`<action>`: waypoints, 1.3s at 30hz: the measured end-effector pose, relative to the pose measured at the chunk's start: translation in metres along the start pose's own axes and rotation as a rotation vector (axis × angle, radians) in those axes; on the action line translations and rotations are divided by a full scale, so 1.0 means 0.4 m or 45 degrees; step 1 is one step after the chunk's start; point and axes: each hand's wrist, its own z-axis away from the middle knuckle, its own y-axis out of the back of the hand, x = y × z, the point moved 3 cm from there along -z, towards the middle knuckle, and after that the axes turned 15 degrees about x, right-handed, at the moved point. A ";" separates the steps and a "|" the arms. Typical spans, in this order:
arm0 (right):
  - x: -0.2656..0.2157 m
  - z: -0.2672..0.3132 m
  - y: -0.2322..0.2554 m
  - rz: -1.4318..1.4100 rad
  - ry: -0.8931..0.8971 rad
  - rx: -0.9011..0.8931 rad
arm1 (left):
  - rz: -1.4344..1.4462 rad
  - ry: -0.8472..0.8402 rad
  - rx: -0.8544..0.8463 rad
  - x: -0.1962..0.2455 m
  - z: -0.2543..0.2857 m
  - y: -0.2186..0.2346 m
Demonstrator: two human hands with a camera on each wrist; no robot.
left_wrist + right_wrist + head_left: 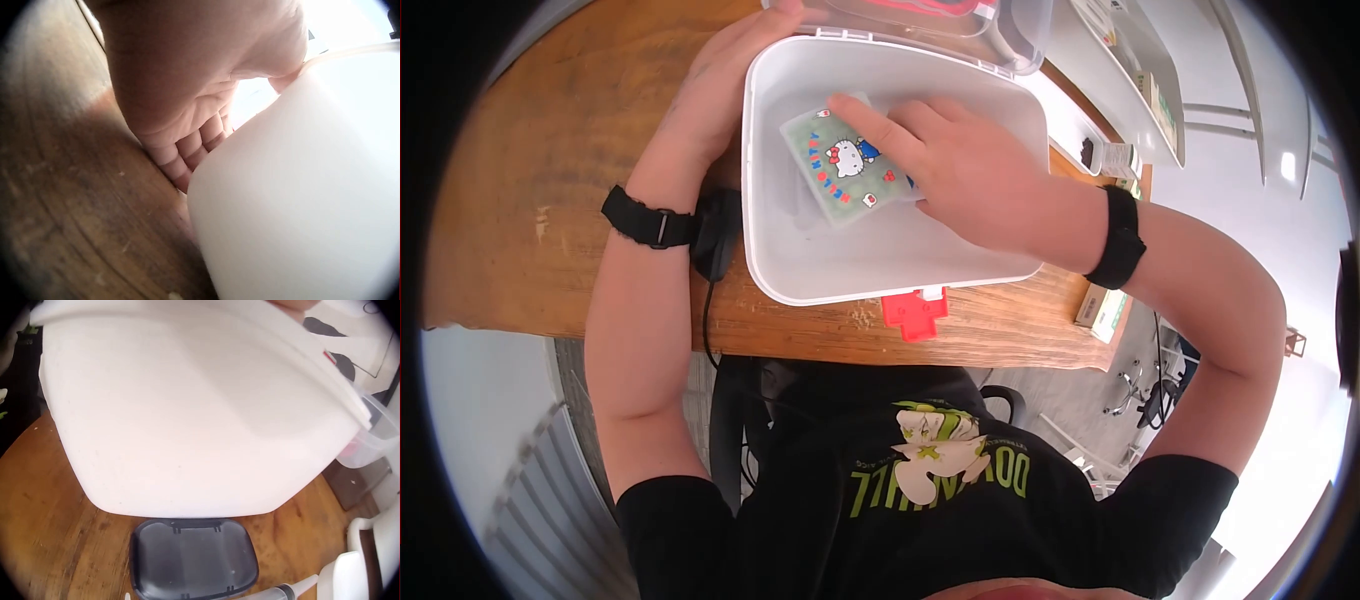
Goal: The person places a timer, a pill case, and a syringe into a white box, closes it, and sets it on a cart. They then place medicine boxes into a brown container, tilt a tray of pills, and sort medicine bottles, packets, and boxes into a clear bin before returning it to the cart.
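Note:
A white plastic box (840, 295) stands on the wooden table (580, 200), its clear lid (1025, 40) tipped back on the far side. Inside, a translucent flat case (845, 190) with a Hello Kitty print lies at a slant. My right hand (980, 165) reaches in from the right and grips the case, index finger stretched over its upper face; the thumb is mostly hidden. At the box's left far corner my left hand (725, 85) holds the outside. In the left wrist view its thumb meets the rim, and the fingers (178, 159) bend behind the wall.
A red cross-shaped piece (915, 315) sits at the box's near side. In the right wrist view, a dark grey lidded case (194, 556) and a syringe (281, 592) lie beside the box. Small cartons (1103, 310) stand near the table's right edge.

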 end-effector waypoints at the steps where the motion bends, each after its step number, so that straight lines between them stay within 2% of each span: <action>1: 0.003 0.001 -0.007 0.002 0.022 0.048 | 0.003 0.014 0.008 0.001 0.002 -0.001; 2: 0.002 0.002 -0.008 0.005 0.045 0.096 | 0.011 0.005 0.002 0.002 0.003 -0.001; 5: -0.006 0.008 0.013 -0.012 -0.033 0.049 | 0.031 -0.016 -0.013 -0.006 0.006 0.002; 8: -0.009 0.025 0.058 0.027 -0.210 0.089 | 0.009 -0.042 -0.034 -0.008 -0.002 0.006; 11: 0.002 0.039 0.092 0.249 -0.247 -0.003 | -0.030 -0.071 -0.044 -0.005 -0.010 0.010; 14: 0.038 0.063 0.103 0.177 -0.076 -0.229 | 0.040 -0.032 -0.054 -0.009 -0.025 -0.009; 17: 0.024 0.080 0.070 0.188 0.029 -0.222 | 0.058 0.020 -0.047 -0.003 -0.011 -0.009; 20: 0.024 0.078 0.065 0.100 0.087 -0.444 | 0.050 0.026 0.009 0.005 0.005 -0.024; 23: 0.027 0.078 0.051 0.059 -0.024 -0.464 | 0.009 0.030 0.015 0.008 0.010 -0.026; 28: 0.030 0.087 0.039 0.062 0.014 -0.402 | -0.004 0.041 -0.071 0.001 -0.002 -0.007; 32: 0.029 0.090 0.039 0.075 0.039 -0.382 | -0.003 0.032 -0.016 0.001 0.004 -0.013; 35: 0.020 0.089 0.054 0.059 -0.061 -0.491 | 0.005 0.008 -0.025 0.002 0.002 -0.020; 39: 0.027 0.098 0.042 0.077 -0.031 -0.451 | -0.010 -0.003 -0.025 0.003 0.003 -0.025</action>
